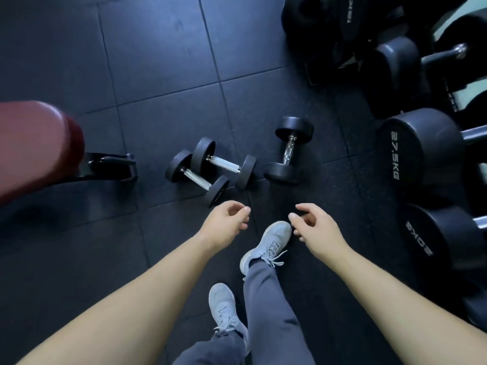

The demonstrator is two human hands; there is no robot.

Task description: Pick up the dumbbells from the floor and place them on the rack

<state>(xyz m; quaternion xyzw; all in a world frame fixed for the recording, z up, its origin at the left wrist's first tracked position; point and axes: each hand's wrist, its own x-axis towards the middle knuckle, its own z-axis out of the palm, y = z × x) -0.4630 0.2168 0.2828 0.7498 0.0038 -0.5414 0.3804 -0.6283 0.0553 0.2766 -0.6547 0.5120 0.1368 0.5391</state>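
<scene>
Three small black dumbbells with chrome handles lie on the dark rubber floor. The left dumbbell (pixel 197 177) and the middle dumbbell (pixel 223 163) rest side by side, slanted. The right dumbbell (pixel 289 149) lies apart from them, nearer the rack (pixel 432 61). My left hand (pixel 228 220) hovers just below the left pair, fingers loosely curled, holding nothing. My right hand (pixel 312 223) hangs at the same height below the right dumbbell, also loosely curled and holding nothing. Neither hand touches a dumbbell.
The rack at the right carries large black dumbbells, one marked 27.5KG (pixel 419 148) and one marked 20KG (pixel 437 238). A red padded bench (pixel 37 148) on a black frame stands at the left. My grey shoes (pixel 268 246) stand on the floor below my hands.
</scene>
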